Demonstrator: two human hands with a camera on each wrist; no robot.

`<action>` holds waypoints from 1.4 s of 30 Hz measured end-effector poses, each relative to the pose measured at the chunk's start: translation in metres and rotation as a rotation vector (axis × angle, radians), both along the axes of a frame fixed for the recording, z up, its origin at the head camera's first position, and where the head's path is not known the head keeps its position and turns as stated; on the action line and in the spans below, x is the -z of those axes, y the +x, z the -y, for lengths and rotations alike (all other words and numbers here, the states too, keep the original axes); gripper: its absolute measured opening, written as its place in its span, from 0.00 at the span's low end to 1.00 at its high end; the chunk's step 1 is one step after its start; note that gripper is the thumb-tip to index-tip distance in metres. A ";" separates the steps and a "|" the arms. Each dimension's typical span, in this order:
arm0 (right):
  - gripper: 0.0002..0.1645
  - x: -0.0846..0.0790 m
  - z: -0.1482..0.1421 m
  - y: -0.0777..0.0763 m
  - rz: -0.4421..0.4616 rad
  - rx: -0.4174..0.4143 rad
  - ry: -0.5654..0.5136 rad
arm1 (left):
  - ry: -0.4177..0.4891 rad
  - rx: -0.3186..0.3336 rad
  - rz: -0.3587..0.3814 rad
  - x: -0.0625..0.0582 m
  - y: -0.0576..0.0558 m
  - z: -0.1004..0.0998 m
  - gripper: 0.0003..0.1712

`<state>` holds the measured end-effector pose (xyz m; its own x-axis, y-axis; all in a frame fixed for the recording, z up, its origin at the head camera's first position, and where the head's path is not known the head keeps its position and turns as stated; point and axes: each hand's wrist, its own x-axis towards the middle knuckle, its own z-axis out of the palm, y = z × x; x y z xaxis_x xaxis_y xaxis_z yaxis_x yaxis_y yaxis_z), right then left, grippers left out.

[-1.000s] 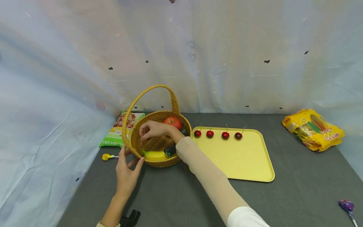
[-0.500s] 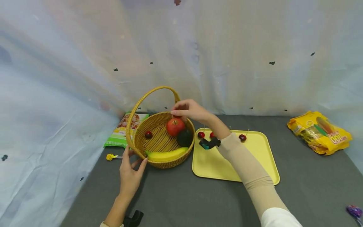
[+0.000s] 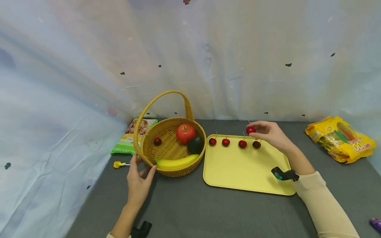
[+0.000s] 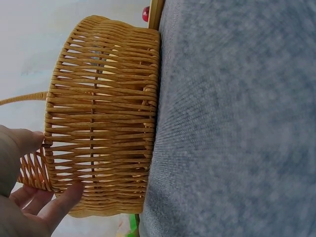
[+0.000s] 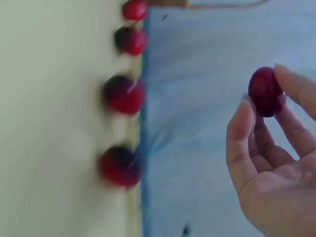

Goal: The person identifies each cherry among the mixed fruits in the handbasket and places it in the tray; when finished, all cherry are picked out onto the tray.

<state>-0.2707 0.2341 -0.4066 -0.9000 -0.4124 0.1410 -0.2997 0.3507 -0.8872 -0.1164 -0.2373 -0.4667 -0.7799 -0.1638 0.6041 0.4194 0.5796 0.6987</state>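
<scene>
My right hand (image 3: 271,134) pinches a dark red cherry (image 3: 251,130) above the far right part of the yellow tray (image 3: 238,172). In the right wrist view, this cherry (image 5: 266,92) sits between thumb and fingertips. Several stemmed cherries (image 3: 242,144) stand in a row along the tray's far edge. My left hand (image 3: 138,185) grips the near left rim of the wicker basket (image 3: 166,145), by the foot of its handle. Inside lie a banana (image 3: 178,162), a dark green avocado-like fruit (image 3: 195,145), a red round fruit (image 3: 186,133) and one cherry (image 3: 157,141).
A green and white snack bag (image 3: 123,140) lies behind the basket's left side. A yellow lollipop (image 3: 119,164) is left of my left hand. At the far right is a yellow packet (image 3: 340,138), with a purple lollipop (image 3: 376,224) near the right edge.
My right hand has come out of the basket holding a cherry and moved right, past the red fruit, to above the tray. My left hand stays on the basket rim.
</scene>
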 end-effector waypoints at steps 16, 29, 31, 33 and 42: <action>0.21 0.038 -0.057 0.015 -0.044 0.135 0.227 | 0.039 0.025 -0.011 0.001 -0.001 0.000 0.53; 0.20 0.044 -0.062 0.014 -0.047 0.124 0.431 | 0.035 0.027 -0.023 0.000 0.000 -0.001 0.52; 0.20 0.043 -0.061 0.015 -0.050 0.121 0.435 | 0.033 0.027 -0.024 0.000 0.000 -0.001 0.52; 0.22 0.043 -0.060 0.015 -0.052 0.113 0.435 | 0.034 0.028 -0.023 -0.001 0.000 -0.001 0.52; 0.31 0.011 -0.059 0.004 -0.061 0.079 0.529 | 0.019 0.012 -0.017 0.001 0.000 0.000 0.53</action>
